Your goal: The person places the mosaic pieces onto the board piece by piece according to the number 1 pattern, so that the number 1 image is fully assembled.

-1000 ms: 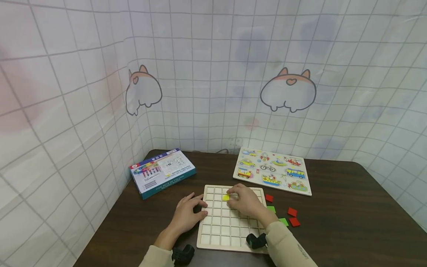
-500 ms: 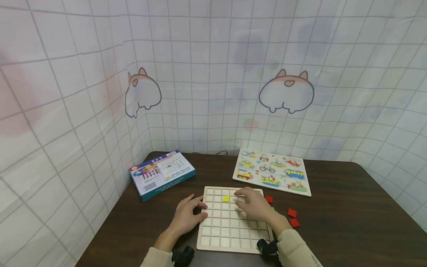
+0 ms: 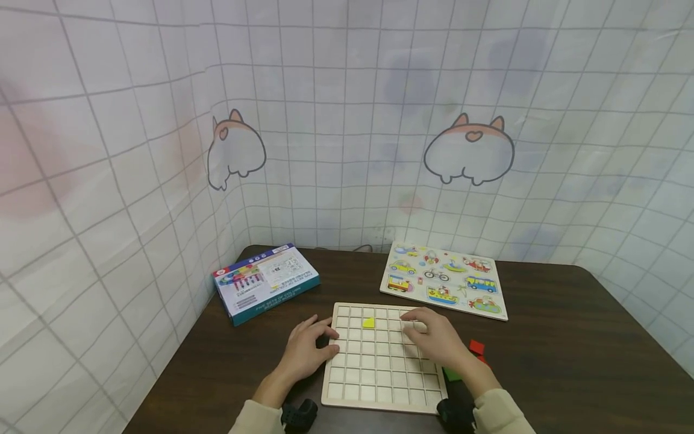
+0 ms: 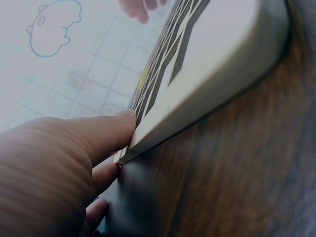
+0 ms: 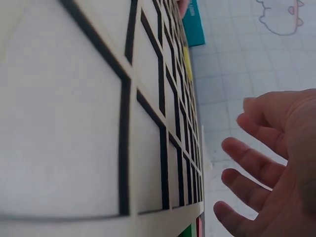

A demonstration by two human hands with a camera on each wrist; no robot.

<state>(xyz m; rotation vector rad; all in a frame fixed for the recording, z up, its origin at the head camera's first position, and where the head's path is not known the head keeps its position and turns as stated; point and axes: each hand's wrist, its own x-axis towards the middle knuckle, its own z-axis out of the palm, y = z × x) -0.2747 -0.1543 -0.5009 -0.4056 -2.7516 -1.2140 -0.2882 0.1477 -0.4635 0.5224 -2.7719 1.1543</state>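
Note:
A pale wooden grid board [image 3: 374,378] lies on the table. One yellow tile [image 3: 368,323] sits in a cell in its second row from the far edge. My left hand [image 3: 303,348] rests against the board's left edge, thumb and index fingertips touching the rim. In the left wrist view the thumb [image 4: 111,132] lies on that rim. My right hand [image 3: 434,337] hovers over the board's far right part with fingers apart; the right wrist view shows nothing between its fingers [image 5: 247,190].
Right of the board, partly behind my right hand and arm, are red tiles [image 3: 476,347] and a green tile [image 3: 452,375]. A picture puzzle board [image 3: 443,279] lies at the back right, a flat teal box [image 3: 265,283] at the back left. A patterned curtain encloses the table.
My right hand has let go of the yellow tile's spot and moved right across the board, now covering some of the loose tiles. The left hand stays at the edge.

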